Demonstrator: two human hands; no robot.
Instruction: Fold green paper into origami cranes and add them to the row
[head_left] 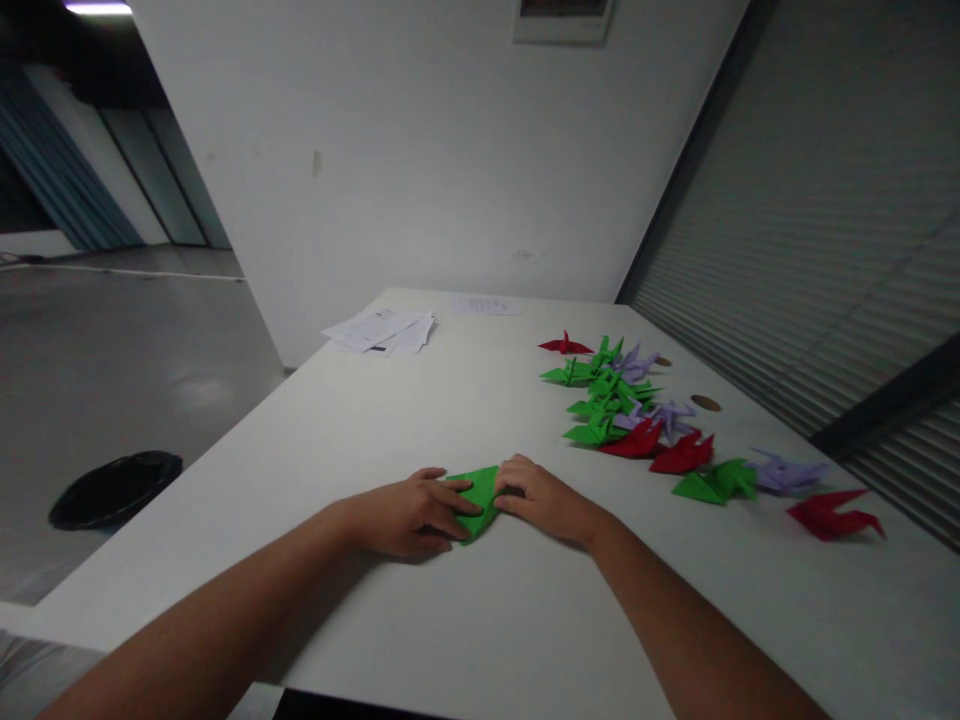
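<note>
A folded piece of green origami paper (474, 492) lies on the white table between my two hands. My left hand (420, 512) rests flat with its fingers spread, the fingertips pressing on the paper's left part. On the other side, my right hand (541, 500) has its fingers curled together at the paper's right edge, pinching it. The fingers cover parts of the paper, so its full outline is hidden.
Several folded paper cranes in green (600, 400), red (684, 453) and purple (787, 472) stand along the table's right side. Loose printed sheets (382, 330) lie at the far left. A black-lined bin (116, 490) stands on the floor left of the table (300, 450).
</note>
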